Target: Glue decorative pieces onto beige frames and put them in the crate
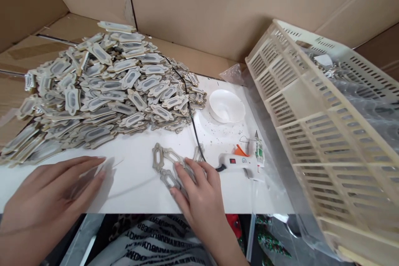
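Observation:
My left hand [59,191] is over the front left of the white table, thumb and fingers closed on a thin, clear plastic piece [109,165]. Much of that piece is hidden by the fingers. My right hand [201,189] lies over a few small grey ornate frames near the table's front edge, its fingers apart and touching them. One grey frame [158,157] with an open centre sits just left of its fingertips. Another frame [170,179] is partly under the thumb and index finger. More frames are partly covered by this hand.
Behind my hands rises a large heap of similar frames [107,85]. A black cord crosses the table to a white glue gun [238,161] at the right. Beyond it stands a white bowl [227,106]. A cream plastic crate [299,112] and cardboard walls [199,12] border the table.

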Demonstrator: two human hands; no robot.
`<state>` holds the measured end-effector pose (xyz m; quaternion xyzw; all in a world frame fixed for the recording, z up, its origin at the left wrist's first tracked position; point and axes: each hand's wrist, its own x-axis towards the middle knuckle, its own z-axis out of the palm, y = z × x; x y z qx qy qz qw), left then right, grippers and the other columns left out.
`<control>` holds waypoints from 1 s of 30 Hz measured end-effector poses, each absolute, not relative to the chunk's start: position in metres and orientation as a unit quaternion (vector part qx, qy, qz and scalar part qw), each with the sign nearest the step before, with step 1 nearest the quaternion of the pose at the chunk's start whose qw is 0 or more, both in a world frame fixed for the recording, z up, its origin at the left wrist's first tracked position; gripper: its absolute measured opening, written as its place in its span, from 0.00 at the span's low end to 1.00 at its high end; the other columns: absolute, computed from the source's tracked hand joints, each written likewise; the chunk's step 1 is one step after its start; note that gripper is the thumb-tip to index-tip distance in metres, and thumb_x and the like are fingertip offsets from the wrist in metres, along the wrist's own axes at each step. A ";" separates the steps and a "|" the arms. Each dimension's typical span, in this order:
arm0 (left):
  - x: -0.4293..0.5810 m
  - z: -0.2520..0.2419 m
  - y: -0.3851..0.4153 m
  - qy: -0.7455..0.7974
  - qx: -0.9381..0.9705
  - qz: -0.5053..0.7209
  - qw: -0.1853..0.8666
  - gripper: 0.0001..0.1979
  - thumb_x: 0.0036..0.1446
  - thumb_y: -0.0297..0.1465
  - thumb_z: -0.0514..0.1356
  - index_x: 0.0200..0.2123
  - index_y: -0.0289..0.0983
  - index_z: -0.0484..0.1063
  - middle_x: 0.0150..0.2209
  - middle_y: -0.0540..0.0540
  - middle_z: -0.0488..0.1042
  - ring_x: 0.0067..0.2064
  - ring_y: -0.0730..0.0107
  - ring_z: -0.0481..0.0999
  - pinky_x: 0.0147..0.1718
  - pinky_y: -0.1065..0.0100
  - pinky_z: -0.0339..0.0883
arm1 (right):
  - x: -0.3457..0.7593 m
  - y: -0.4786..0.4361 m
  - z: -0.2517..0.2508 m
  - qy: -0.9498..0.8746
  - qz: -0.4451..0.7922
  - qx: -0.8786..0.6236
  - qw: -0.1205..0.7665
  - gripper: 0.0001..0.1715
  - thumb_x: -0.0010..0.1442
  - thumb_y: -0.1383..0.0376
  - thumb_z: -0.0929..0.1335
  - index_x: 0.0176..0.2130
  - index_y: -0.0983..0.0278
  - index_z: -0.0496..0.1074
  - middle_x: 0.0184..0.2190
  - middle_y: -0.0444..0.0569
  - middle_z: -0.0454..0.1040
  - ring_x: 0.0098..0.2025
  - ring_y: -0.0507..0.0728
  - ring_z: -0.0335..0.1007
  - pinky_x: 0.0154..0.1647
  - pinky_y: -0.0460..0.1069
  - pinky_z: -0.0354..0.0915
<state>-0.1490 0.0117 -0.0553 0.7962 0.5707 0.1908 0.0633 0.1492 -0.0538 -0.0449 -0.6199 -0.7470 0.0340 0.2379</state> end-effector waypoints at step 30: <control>-0.106 -0.035 0.019 0.587 0.776 0.219 0.068 0.13 0.65 0.43 0.53 0.37 0.49 0.77 0.40 0.54 0.80 0.39 0.65 0.79 0.36 0.64 0.67 | 0.145 -0.053 -0.048 -0.691 -0.007 -0.649 0.318 0.13 0.68 0.68 0.65 0.49 0.63 0.74 0.46 0.51 0.80 0.45 0.60 0.67 0.47 0.56 0.64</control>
